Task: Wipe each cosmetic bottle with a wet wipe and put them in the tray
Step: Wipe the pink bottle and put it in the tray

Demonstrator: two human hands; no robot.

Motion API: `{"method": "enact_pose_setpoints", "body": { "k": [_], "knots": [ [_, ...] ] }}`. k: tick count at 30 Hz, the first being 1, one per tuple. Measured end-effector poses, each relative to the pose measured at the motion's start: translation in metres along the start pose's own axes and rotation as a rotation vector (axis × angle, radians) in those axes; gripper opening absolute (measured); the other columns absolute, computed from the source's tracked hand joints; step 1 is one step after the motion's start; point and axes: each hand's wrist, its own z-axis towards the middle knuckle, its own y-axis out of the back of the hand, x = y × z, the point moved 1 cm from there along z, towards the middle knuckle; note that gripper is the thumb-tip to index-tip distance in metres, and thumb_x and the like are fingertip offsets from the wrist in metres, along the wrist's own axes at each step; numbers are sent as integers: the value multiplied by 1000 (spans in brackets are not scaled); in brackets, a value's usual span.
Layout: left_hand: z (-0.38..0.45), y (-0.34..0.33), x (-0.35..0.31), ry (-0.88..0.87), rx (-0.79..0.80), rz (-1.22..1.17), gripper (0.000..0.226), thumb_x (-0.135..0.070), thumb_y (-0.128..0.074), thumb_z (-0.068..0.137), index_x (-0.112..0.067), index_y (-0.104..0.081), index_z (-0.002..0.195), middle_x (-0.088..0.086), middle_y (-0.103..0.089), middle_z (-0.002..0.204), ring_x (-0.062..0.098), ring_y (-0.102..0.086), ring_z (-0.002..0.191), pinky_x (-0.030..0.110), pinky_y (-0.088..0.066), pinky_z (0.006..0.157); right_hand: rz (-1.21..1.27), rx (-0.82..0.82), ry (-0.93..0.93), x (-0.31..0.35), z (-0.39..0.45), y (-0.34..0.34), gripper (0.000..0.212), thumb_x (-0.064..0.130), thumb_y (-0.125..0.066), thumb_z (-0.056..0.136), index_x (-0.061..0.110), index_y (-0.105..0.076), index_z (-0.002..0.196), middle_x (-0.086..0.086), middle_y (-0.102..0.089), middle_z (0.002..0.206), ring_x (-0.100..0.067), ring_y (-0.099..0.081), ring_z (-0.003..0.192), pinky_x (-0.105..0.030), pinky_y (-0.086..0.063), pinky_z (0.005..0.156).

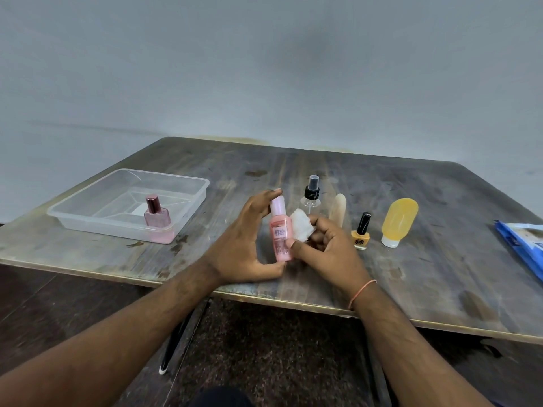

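The pink bottle (280, 233), held upright just above the near edge of the table (382, 177), is grasped end to end by the left hand (244, 245), index finger on the cap and thumb under the base. The folded wet wipe (301, 227), pinched in the curled fingers of the right hand (326, 245), is pressed to the bottle's right side. A thorough wipe is judged best obtained by turning the bottle against the wipe before transfer to the tray (88, 198) near the left edge.
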Motion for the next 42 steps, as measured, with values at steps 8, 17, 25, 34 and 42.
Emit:
{"method": "enact_pose_setpoints", "body": {
  "k": [8, 17, 25, 34, 42],
  "knots": [
    [0, 1, -3, 31, 37, 47, 124, -30, -97, 68, -21, -22, 167, -6, -34, 167, 13, -38, 155, 46, -40, 124, -62, 2, -14, -2, -1, 0, 47, 38, -91, 76, 29, -73, 119, -4, -82, 97, -34, -76, 87, -59, -62, 88],
    [4, -1, 7, 178, 68, 0, 139, -41, -98, 66, -35, -7, 171, -10, -33, 171, 5, -34, 156, 42, -39, 125, -280, -33, 129, 3, -5, -2, 23, 28, -83, 77, 36, -81, 100, 8, -74, 90, -16, -68, 75, -49, -60, 76],
    [3, 1, 2, 100, 52, -16, 130, -30, -101, 69, -22, -20, 170, -12, -38, 168, 0, -37, 154, 28, -38, 124, -402, -90, 245, 5, -8, -3, 23, 36, -75, 83, 42, -84, 103, 12, -72, 88, -15, -67, 77, -40, -58, 72],
    [1, 3, -5, 14, 119, 2, 131, -35, -102, 65, -29, -22, 169, -22, -38, 166, -2, -43, 148, 22, -40, 119, -332, -222, 253, 4, -6, 0, 21, 27, -79, 94, 33, -83, 114, 16, -78, 100, -11, -62, 67, -23, -48, 65],
    [0, 2, -4, 4, 73, 64, 128, -46, -103, 61, -29, -29, 165, -18, -40, 166, 3, -41, 151, 37, -40, 123, -190, -181, 160, 7, -10, 0, 6, 28, -84, 83, 26, -80, 86, 10, -75, 74, -7, -49, 52, -25, -41, 53]
  ]
}}
